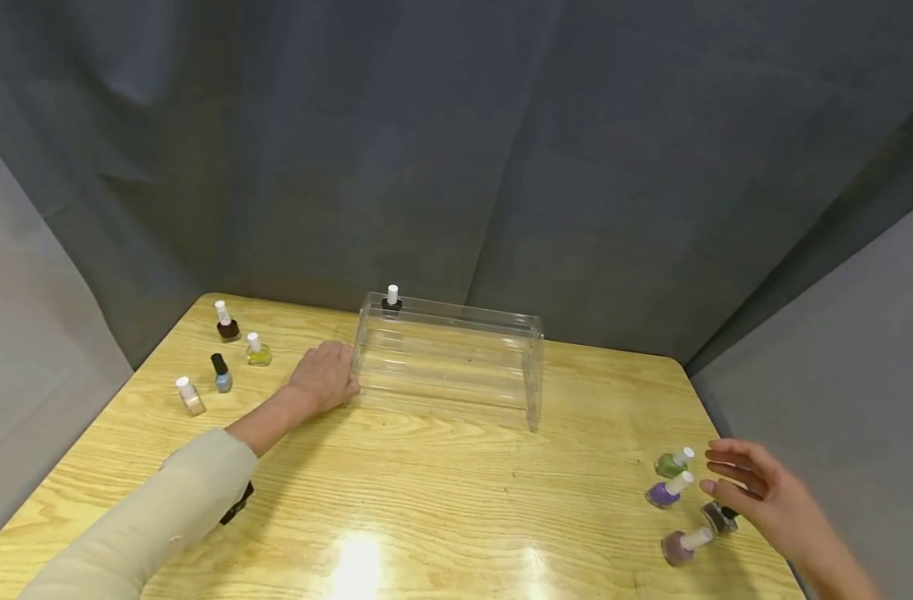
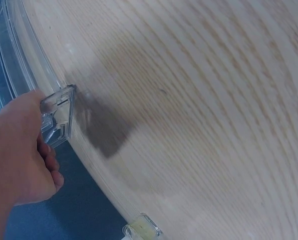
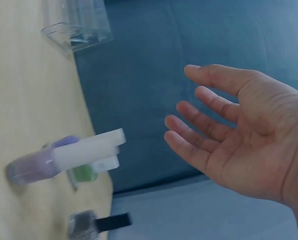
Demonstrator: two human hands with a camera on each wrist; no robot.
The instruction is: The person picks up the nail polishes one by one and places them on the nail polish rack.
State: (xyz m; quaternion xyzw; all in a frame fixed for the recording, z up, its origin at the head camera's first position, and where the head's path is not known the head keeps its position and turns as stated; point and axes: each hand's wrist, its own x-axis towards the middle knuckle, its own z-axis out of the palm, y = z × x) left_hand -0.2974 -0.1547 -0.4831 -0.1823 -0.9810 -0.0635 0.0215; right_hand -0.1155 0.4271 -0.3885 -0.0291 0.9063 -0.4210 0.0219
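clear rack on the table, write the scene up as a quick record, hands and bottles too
left hand: grips the left end of the clear rack
right hand: holds nothing, beside the right-side bottles
on rack: one black bottle, white cap, upright, top tier near the left end
left of rack: dark red bottle, yellow bottle, cream bottle, all white-capped; blue-grey bottle, black cap
right side: green bottle, purple bottle, mauve bottle, all white-capped; grey bottle, black cap
surface: wood-grain table
backdrop: dark curtain
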